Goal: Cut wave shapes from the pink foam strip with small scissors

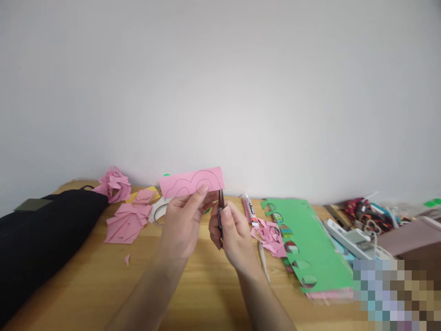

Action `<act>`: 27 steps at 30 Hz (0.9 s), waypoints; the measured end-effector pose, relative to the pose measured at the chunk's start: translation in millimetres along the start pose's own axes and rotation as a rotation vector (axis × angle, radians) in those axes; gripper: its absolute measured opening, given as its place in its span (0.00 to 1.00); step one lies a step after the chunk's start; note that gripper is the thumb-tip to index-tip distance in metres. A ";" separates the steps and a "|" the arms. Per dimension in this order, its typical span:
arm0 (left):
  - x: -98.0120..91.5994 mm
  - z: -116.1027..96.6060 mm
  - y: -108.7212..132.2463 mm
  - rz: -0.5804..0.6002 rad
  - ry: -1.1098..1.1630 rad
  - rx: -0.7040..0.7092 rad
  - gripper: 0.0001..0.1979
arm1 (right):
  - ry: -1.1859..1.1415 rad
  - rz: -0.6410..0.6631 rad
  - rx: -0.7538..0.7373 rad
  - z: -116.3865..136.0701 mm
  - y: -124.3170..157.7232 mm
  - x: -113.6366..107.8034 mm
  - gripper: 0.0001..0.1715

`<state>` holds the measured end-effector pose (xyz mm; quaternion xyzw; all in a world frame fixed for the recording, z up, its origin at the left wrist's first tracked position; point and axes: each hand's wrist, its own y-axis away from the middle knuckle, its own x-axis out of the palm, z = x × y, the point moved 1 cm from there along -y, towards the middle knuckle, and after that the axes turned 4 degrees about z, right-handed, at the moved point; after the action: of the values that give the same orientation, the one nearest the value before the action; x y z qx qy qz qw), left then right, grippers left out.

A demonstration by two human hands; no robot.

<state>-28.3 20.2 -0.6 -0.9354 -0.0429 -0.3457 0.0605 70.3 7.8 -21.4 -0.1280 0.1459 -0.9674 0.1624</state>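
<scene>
My left hand pinches the lower edge of a pink paper strip, which has curved pencil-like outlines drawn on it. Wrapped around a small pair of scissors, my right hand keeps their narrow blades pointing up. The blade tips are at the strip's lower right corner; whether they touch the paper I cannot tell. Behind the left hand lies a white ring-shaped item, partly hidden. To the left are folded pink paper pieces, and farther back stands a pink paper flower.
Right of my hands lie a glue tube, pink paper scraps and a green sheet with cut-out holes. A white power strip and assorted items crowd the far right. A black cloth item covers the left side.
</scene>
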 end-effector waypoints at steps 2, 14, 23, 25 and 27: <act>0.7 1.7 3.1 0.016 -0.050 0.016 0.09 | -0.032 -0.021 0.010 2.1 1.8 -0.9 0.25; 2.6 8.1 13.9 -0.048 -0.185 0.140 0.07 | -0.292 -0.069 0.152 10.6 7.9 -0.6 0.26; 6.4 8.9 16.8 -0.072 -0.120 0.124 0.06 | -0.320 -0.078 0.145 8.9 7.4 0.6 0.25; 6.3 8.6 16.9 -0.071 -0.122 0.126 0.06 | -0.305 -0.084 0.150 9.3 7.0 0.7 0.26; 6.3 8.3 16.7 -0.069 -0.125 0.125 0.06 | -0.292 -0.091 0.154 9.4 6.6 0.7 0.26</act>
<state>-16.1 5.1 -4.2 -0.9475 -0.1005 -0.2852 0.1038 74.3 -0.7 -14.7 -0.2610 0.0405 -0.9531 0.1474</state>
